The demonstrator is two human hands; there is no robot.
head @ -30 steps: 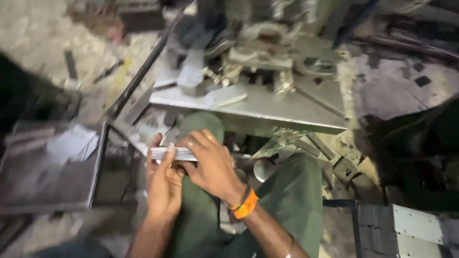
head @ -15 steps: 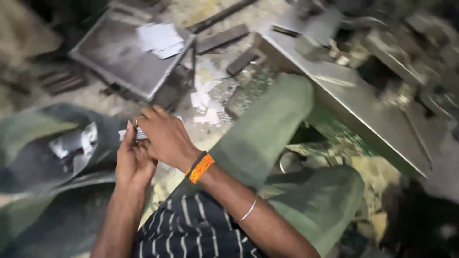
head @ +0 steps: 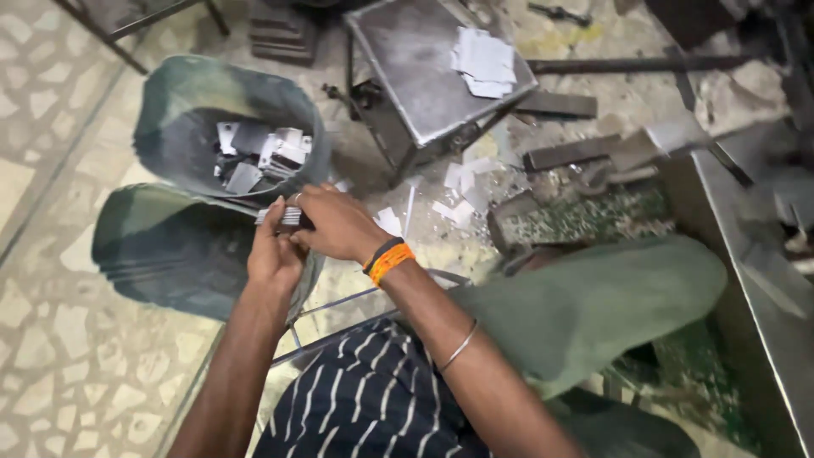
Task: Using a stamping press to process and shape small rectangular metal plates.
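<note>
Metal plates (head: 291,218), thin grey stack, pinched between left hand (head: 273,253) and right hand (head: 339,223)

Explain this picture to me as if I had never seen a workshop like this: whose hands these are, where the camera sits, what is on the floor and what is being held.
The camera sits on a person's head and looks down, so the two bare arms are that person's own. The left hand and the right hand together pinch a small stack of thin metal pieces in their fingers. The right wrist wears an orange band. Just beyond the hands stands a dark green tub holding similar flat metal plates; a second green tub lies nearer. Further off is a square metal stand with pale cut pieces on top, and more scraps litter the stone floor. At the right edge runs a steel workbench.
</note>
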